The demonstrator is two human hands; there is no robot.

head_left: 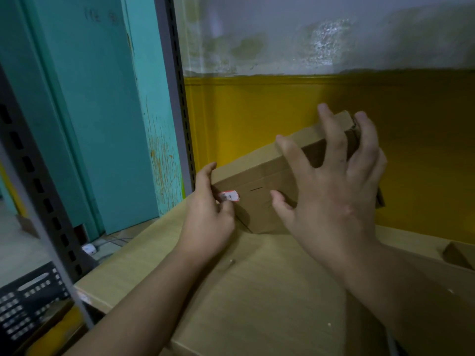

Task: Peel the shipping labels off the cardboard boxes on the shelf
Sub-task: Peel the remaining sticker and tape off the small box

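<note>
A small brown cardboard box (259, 186) lies tilted on the light wooden shelf board (257, 291), against the yellow wall. A small white scrap of label with a red edge (229, 196) sits at the box's near left corner. My left hand (209, 214) is at that corner, thumb up along the box edge and fingertips curled round the scrap. My right hand (334, 181) hovers over the box's right half with fingers spread, fingertips at the top edge; contact is unclear.
A grey perforated shelf upright (177, 93) stands left of the box, another upright (38, 191) nearer me. A teal door (84, 111) is behind. A black plastic crate (28, 301) sits low left. A brown cardboard piece (457, 255) lies at the far right.
</note>
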